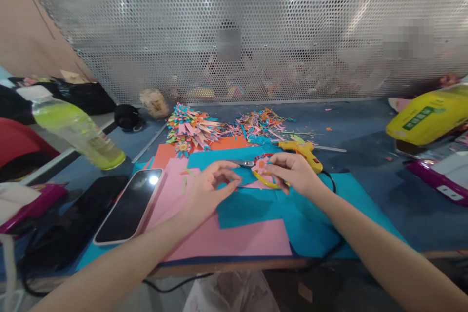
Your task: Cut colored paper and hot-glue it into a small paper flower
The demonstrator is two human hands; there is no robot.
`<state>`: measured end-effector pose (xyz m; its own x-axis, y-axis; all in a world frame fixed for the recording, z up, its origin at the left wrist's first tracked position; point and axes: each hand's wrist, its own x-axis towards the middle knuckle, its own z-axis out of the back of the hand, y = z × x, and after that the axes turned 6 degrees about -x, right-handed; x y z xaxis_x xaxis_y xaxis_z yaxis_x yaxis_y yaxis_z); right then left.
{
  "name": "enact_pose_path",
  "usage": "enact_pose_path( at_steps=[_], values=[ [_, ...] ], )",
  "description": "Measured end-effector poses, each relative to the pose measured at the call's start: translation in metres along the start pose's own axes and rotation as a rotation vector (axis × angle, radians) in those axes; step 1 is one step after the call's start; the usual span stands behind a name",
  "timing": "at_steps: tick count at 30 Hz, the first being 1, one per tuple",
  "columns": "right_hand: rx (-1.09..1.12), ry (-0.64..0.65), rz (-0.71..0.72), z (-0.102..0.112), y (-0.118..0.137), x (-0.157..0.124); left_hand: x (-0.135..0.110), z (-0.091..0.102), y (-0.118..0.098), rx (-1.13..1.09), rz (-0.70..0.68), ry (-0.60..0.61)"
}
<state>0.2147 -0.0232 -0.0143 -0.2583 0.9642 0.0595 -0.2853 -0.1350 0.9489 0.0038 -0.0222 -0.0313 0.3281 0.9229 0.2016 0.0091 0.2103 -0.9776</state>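
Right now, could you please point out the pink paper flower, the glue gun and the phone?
pink paper flower [261,165]: head view, on its centre.
glue gun [304,152]: head view, on its yellow body.
phone [128,207]: head view, on its dark screen.

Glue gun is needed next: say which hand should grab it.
Probably right: the right hand lies just before the glue gun, though it pinches a pink paper flower; the left hand is farther off.

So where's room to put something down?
Bare blue table lies between the glue gun and the yellow box, right of the right hand holding a paper flower. The left is crowded: phone, bottle, paper sheets; scraps fill the back.
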Motion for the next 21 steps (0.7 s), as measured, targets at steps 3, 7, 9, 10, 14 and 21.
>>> enact_pose_path(
  at_steps=[3, 7, 9, 10, 14, 21],
  values=[
    [0.005, -0.006, -0.004, 0.001, -0.001, 0.001, 0.0, -0.001, 0.0, 0.073, -0.006, 0.006],
    [0.002, -0.023, -0.025, 0.002, -0.003, 0.003, -0.001, -0.001, 0.0, 0.222, -0.028, 0.075],
    [0.009, -0.019, -0.02, 0.002, -0.002, 0.003, -0.002, -0.001, 0.001, 0.307, -0.081, 0.126],
    [0.013, -0.019, -0.015, 0.002, -0.002, 0.003, -0.003, -0.002, 0.001, 0.367, -0.123, 0.163],
    [0.013, -0.021, -0.011, 0.001, -0.001, 0.004, -0.006, -0.007, 0.006, 0.712, -0.296, 0.452],
    [0.02, -0.018, -0.022, -0.001, -0.005, 0.005, -0.021, -0.015, -0.005, 0.752, -0.299, 0.803]
  ],
)
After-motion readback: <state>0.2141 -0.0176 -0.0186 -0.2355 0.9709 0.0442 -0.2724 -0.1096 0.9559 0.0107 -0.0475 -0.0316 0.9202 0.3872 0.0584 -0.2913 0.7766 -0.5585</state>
